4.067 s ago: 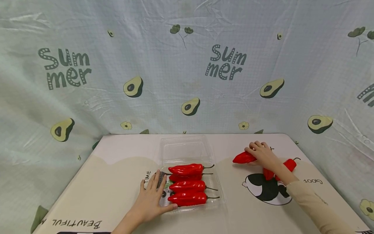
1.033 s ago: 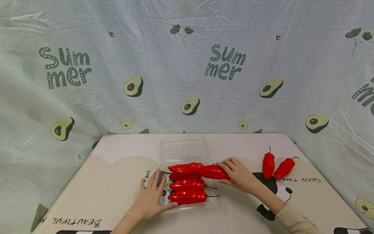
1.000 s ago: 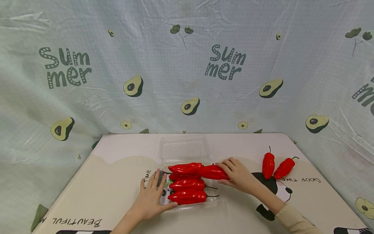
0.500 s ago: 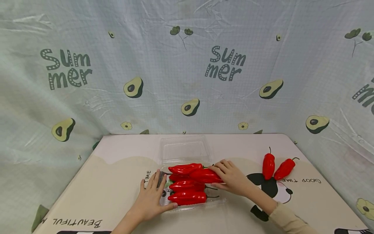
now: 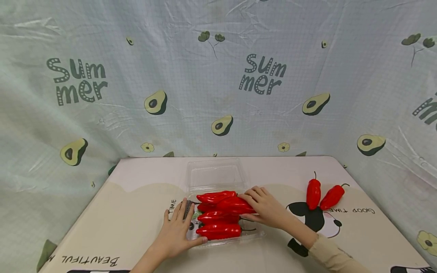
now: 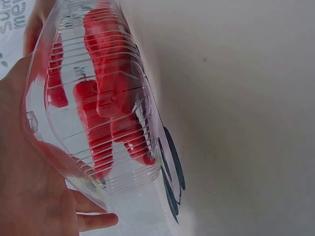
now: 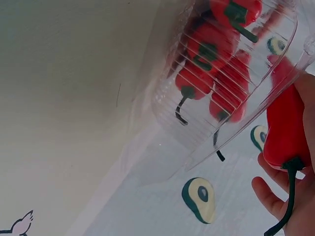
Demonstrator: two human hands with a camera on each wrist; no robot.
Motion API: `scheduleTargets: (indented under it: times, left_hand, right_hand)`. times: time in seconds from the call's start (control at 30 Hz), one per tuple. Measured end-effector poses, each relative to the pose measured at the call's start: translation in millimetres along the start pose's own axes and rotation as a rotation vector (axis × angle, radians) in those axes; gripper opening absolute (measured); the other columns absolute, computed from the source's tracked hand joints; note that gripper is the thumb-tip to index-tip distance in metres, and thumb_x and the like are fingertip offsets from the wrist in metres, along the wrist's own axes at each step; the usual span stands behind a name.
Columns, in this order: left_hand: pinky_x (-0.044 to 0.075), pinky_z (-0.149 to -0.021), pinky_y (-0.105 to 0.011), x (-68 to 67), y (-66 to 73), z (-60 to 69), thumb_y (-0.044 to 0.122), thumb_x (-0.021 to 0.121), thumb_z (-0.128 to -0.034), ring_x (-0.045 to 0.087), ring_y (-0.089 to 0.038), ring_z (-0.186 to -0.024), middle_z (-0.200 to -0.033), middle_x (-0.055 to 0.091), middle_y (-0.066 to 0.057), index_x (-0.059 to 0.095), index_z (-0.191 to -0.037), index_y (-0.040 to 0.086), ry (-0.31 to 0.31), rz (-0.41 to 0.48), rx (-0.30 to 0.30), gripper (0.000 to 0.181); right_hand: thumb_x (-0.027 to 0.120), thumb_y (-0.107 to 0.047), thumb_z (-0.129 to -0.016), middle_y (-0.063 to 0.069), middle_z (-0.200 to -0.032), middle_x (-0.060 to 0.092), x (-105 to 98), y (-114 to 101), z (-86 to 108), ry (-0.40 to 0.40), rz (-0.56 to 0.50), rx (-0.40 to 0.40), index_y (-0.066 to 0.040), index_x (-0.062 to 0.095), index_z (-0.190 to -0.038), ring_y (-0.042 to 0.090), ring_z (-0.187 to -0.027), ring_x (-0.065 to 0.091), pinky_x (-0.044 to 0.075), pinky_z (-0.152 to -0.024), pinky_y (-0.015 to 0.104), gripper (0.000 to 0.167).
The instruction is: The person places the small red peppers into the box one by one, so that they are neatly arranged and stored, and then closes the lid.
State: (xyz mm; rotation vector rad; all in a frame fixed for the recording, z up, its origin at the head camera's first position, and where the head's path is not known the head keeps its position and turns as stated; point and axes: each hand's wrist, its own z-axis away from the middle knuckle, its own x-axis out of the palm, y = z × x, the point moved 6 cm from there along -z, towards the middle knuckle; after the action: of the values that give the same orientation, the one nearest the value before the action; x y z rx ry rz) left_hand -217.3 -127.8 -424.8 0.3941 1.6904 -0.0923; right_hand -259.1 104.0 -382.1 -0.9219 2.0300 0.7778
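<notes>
In the head view my right hand (image 5: 264, 208) grips a long red chili pepper (image 5: 233, 204) by its stem end, above the clear plastic clamshell box (image 5: 252, 236). The right wrist view shows the green stem of this pepper (image 7: 286, 125) hanging beside my fingers, next to the box's ribbed wall. Several red peppers (image 5: 220, 231) lie side by side in the box, and the held one overlaps those at the back. My left hand (image 5: 174, 233) rests with spread fingers at the box's left side, its thumb touching the front left corner.
Two more red peppers, an upright-pointing one (image 5: 313, 194) and a slanted one (image 5: 332, 197), lie on the printed table at right. The box's clear lid (image 5: 216, 174) is folded back behind it. A patterned curtain (image 5: 191, 76) hangs behind the table.
My right hand took the pepper from the right of the table and carried it left over the box. In the last second it moved slightly further left and nearer. The left hand stayed put.
</notes>
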Motion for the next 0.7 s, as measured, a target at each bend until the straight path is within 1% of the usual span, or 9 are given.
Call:
scheduleTargets:
  times: [0.17, 0.43, 0.53, 0.7]
  left_hand:
    - [0.018, -0.097, -0.067, 0.3, 0.6, 0.0, 0.075, 0.046, -0.0675, 0.024, -0.036, -0.132, -0.147, 0.023, -0.017, 0.030, -0.138, 0.006, -0.001, 0.001, -0.004, 0.100]
    - [0.017, -0.098, -0.068, 1.9, -0.4, 0.5, 0.075, 0.046, -0.0671, 0.023, -0.036, -0.132, -0.147, 0.023, -0.017, 0.030, -0.139, 0.007, -0.015, 0.013, -0.014, 0.100]
    - [0.017, -0.098, -0.067, 1.9, -0.5, 0.3, 0.075, 0.046, -0.0673, 0.023, -0.036, -0.132, -0.147, 0.023, -0.017, 0.030, -0.139, 0.007, -0.013, 0.010, -0.013, 0.100]
    - [0.018, -0.098, -0.067, 1.4, -0.2, 0.0, 0.075, 0.046, -0.0676, 0.023, -0.036, -0.132, -0.147, 0.022, -0.017, 0.030, -0.139, 0.007, -0.006, 0.000, -0.006, 0.100]
  right_hand:
    - [0.050, -0.052, -0.084, -0.003, -0.100, 0.054, 1.8, -1.7, -2.4, 0.002, -0.008, -0.017, -0.014, 0.052, -0.118, 0.013, -0.094, 0.046, 0.041, -0.079, 0.028, 0.051]
    - [0.051, -0.053, -0.083, -0.002, -0.103, 0.054, 7.4, -5.6, -6.8, -0.019, -0.022, -0.017, -0.014, 0.051, -0.118, 0.013, -0.097, 0.046, 0.041, -0.082, 0.030, 0.052]
    - [0.053, -0.052, -0.082, -0.002, -0.103, 0.054, 8.4, -6.6, -8.6, -0.016, -0.021, -0.021, -0.014, 0.052, -0.118, 0.013, -0.097, 0.047, 0.042, -0.082, 0.030, 0.052]
    - [0.052, -0.052, -0.083, -0.002, -0.105, 0.055, 10.2, -8.1, -11.9, -0.018, -0.017, -0.020, -0.014, 0.051, -0.119, 0.014, -0.099, 0.047, 0.042, -0.084, 0.031, 0.052]
